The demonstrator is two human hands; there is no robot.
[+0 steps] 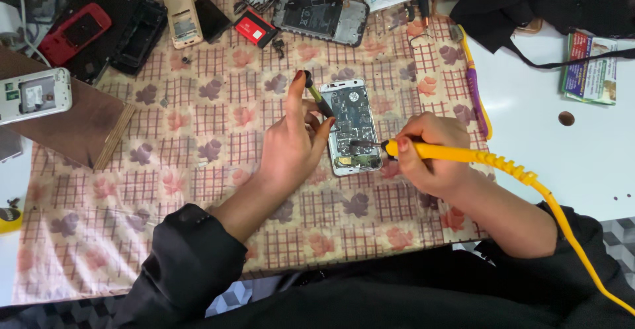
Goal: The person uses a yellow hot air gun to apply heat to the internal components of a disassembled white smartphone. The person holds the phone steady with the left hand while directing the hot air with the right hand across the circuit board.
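Surface: checked cloth (218,190) with leaf print, phone parts strewn along its far edge.
Left hand (291,147): fingers closed on a thin dark tool (319,101), possibly tweezers.
Opened phone (350,127): flat between both hands, circuit board exposed.
Right hand (430,157): clamped around yellow soldering iron (456,154), tip on the board's lower part.

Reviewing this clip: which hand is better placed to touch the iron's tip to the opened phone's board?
Right hand: it holds the yellow soldering iron, tip already over the opened phone. Left hand holds a dark tool.
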